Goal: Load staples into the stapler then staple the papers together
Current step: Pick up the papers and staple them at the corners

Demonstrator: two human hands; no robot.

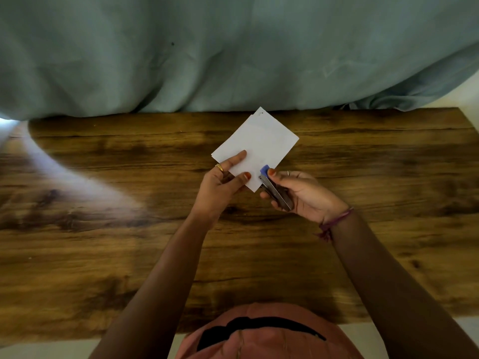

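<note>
The papers (255, 145), a small white stack turned like a diamond, are held above the far middle of the table (103, 229), their far corner reaching toward the cloth (207, 53). That far corner carries a small dark mark, too small to tell what it is. The left hand (223, 181) pinches the stack's near left edge, thumb on top and fingers underneath, with the index finger lying straight across the sheet. The stapler (276, 189), metal with a blue tip, sits at the stack's near right edge; its blue front overlaps the paper corner, though whether the paper sits inside its mouth cannot be told. The right hand (300, 193) grips the stapler, thumb pressing on the blue end and fingers curled below. A ring shows on each hand, and a reddish thread (334, 222) circles the right wrist. The grey-green cloth hangs behind the table's far edge. A band of pale light crosses the wood at left.
</note>
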